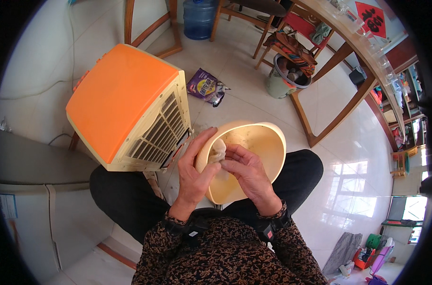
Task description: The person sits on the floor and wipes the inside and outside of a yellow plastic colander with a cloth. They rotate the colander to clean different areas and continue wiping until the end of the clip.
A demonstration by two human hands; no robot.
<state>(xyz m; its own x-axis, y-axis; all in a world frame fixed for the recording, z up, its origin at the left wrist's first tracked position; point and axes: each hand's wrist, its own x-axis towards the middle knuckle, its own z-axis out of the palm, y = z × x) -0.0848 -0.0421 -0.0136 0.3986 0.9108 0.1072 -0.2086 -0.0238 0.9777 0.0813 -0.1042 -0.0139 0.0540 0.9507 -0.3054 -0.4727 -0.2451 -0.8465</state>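
Observation:
A cream plastic basin [233,192] sits tilted between the person's knees, with some dark specks on its inner wall. My left hand [198,171] holds the basin's left rim, its fingers outside and its thumb reaching over to the inside. A crumpled whitish cloth [218,148] lies against the inner wall beside that thumb. My right hand [247,171] is inside the basin, with thumb and fingertips pinching at the cloth's lower edge. Part of the cloth is hidden by the fingers.
An orange and cream appliance with a grille [127,103] stands close on the left. Ahead on the tiled floor lies a purple packet [206,87]. A waste bin [281,83] stands ahead right, near a wooden table leg [333,128]. Behind are chairs and a blue water bottle [198,21].

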